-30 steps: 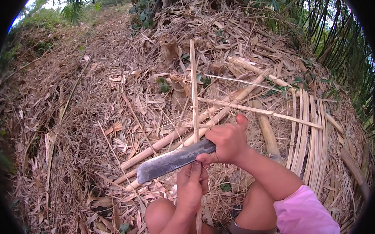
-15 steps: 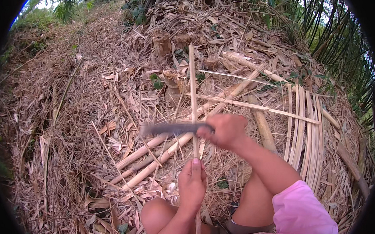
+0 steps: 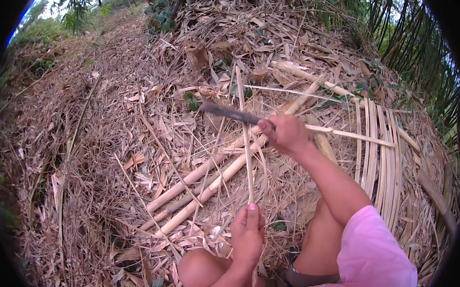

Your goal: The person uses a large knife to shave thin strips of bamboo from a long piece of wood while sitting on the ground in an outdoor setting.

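Note:
My left hand (image 3: pixel 247 235) pinches a long, pale bamboo strip (image 3: pixel 249 168) between thumb and fingers, low down near my knees. The strip points away from me, and its lower end runs back under my hand between my legs. My right hand (image 3: pixel 287 133) is closed around the handle of a dark machete (image 3: pixel 228 113). Its blade extends to the left and lies across the upper part of the strip. Whether the edge touches the strip or is just above it, I cannot tell.
Several bamboo poles (image 3: pixel 206 190) lie diagonally beyond my hands. On the right, several split strips (image 3: pixel 379 157) rest side by side against another pole (image 3: pixel 335 87). Cut bamboo stumps (image 3: pixel 196 53) stand ahead, dry leaves (image 3: pixel 110 107) cover the ground, and living bamboo (image 3: pixel 410 38) grows at far right.
My right hand and the machete have moved up and away along the strip, and the blade now tilts. The left hand still pinches the strip, slightly lower and further right in view.

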Demonstrator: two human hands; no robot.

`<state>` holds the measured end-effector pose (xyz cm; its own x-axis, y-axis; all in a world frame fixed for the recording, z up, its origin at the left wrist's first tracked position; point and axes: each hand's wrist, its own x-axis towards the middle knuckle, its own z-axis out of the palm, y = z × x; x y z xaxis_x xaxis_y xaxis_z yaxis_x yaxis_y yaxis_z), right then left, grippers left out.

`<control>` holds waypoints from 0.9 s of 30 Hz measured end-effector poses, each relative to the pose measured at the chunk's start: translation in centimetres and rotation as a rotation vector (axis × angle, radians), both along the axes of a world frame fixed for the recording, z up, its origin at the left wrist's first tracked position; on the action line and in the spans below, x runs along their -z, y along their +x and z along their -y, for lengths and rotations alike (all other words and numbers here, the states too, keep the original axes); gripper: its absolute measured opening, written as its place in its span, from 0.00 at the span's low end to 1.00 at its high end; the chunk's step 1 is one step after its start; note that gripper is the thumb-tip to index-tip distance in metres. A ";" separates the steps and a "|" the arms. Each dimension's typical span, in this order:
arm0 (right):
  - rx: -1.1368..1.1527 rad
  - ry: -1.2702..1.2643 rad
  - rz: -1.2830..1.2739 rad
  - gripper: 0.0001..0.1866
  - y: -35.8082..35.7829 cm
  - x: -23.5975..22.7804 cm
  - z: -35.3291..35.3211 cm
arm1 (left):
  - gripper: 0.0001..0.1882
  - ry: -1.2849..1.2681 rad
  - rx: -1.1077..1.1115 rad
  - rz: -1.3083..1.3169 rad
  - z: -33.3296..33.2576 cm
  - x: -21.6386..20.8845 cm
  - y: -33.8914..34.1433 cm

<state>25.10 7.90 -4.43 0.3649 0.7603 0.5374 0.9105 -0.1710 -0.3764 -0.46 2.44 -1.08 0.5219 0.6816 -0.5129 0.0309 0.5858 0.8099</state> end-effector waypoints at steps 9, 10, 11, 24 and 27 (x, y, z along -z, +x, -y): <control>-0.283 0.076 0.123 0.38 -7.1 0.6 1.6 | 0.14 -0.089 -0.052 0.090 -1.9 -0.1 0.2; -0.250 0.120 0.198 0.38 -6.8 0.9 1.6 | 0.14 -0.107 -0.052 0.093 -1.9 -0.3 0.3; -0.217 0.164 0.273 0.37 -6.6 1.1 1.6 | 0.14 -0.126 -0.052 0.096 -1.9 -0.4 0.3; -0.200 0.150 0.231 0.39 -3.6 1.1 -0.2 | 0.17 -0.099 -0.104 0.060 -0.7 -0.8 -1.0; 0.121 -0.073 -0.293 0.40 1.4 0.9 -2.6 | 0.17 -0.026 -0.035 0.062 1.2 -0.9 -1.3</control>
